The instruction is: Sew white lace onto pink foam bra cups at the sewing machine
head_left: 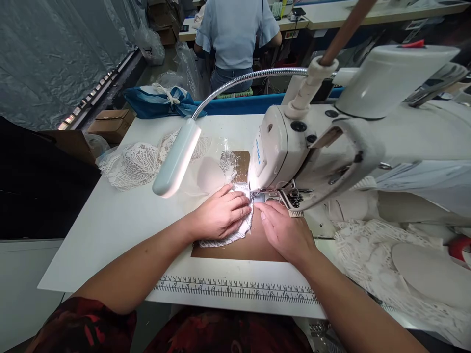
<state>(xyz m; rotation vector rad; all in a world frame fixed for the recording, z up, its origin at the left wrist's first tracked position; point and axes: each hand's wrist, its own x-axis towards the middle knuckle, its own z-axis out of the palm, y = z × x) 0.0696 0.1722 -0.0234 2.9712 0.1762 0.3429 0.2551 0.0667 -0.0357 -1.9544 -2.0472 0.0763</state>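
A white lace cup piece (244, 228) lies on a brown sheet (224, 252), its far edge at the needle area of a white sewing machine (274, 142). My left hand (222, 214) rests flat on the lace, fingers stretched towards the needle and slightly apart. Just right of the lace edge is my right hand (281, 226), fingers extended and its fingertips close by the presser foot. Whether those fingertips touch the fabric I cannot tell. The needle itself is mostly hidden by the machine head and fingers.
A gooseneck lamp (180, 157) hangs over the white table (110, 230). White lace cups (128, 164) lie at left, and more lace (371, 255) at right. A printed ruler (235, 290) runs along the front edge. Ahead sits another person (237, 37).
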